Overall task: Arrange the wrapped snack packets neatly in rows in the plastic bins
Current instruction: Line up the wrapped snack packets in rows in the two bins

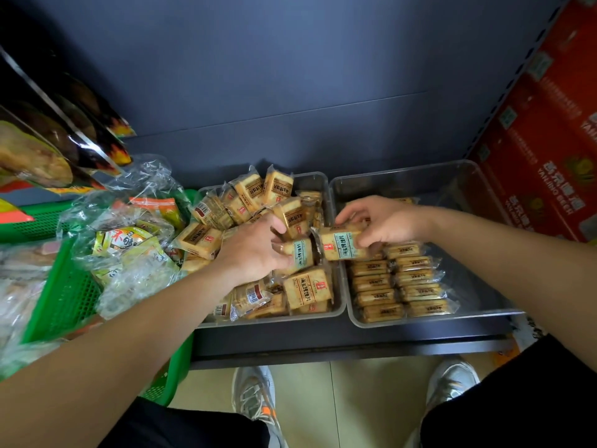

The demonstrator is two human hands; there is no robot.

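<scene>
Snack packets (374, 282), two bins (311, 182) (478, 240), two hands (255, 250) (387, 221)

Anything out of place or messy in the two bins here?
Yes. The left bin holds a jumbled heap of packets lying at all angles, some poking above its back rim. Rows in the right bin look tidy.

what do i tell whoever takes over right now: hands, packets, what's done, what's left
Left hand grips a teal-label packet over the left bin.
Right hand grips a second teal-label packet above the bins' shared edge.
Done: two neat rows in the near left part of the right bin.
Left: jumbled pile in the left bin needs arranging; the right bin's right side has no rows yet.
</scene>
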